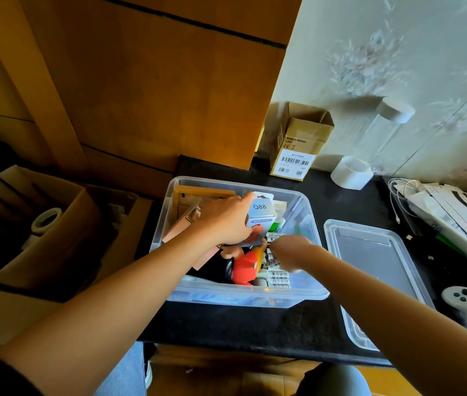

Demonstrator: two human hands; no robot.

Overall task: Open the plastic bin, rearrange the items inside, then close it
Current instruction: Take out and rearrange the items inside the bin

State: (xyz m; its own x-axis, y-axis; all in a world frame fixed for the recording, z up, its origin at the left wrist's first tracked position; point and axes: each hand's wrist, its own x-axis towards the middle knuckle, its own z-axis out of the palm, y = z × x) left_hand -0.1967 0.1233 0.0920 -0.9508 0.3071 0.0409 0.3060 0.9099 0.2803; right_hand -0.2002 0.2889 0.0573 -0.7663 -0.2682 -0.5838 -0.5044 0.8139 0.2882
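Note:
The clear plastic bin (309, 212) stands open on the black counter, packed with items. Its clear lid (369, 261) lies flat on the counter to the right. My left hand (226, 221) grips a white and blue fan box marked Q88 (260, 212) inside the bin. My right hand (289, 255) reaches into the bin over a pack of batteries (278, 277), fingers curled down among them; what it holds is hidden. A red and black figure (243, 267) lies between my hands. Tan cardboard boxes (198, 195) fill the bin's left side.
A small open cardboard box (298, 150) and a white cylinder (350, 172) stand behind the bin by the wall. Cables and papers (440, 207) lie at the right, a white game controller (466, 307) near the lid. An open carton with a tape roll (46, 221) sits lower left.

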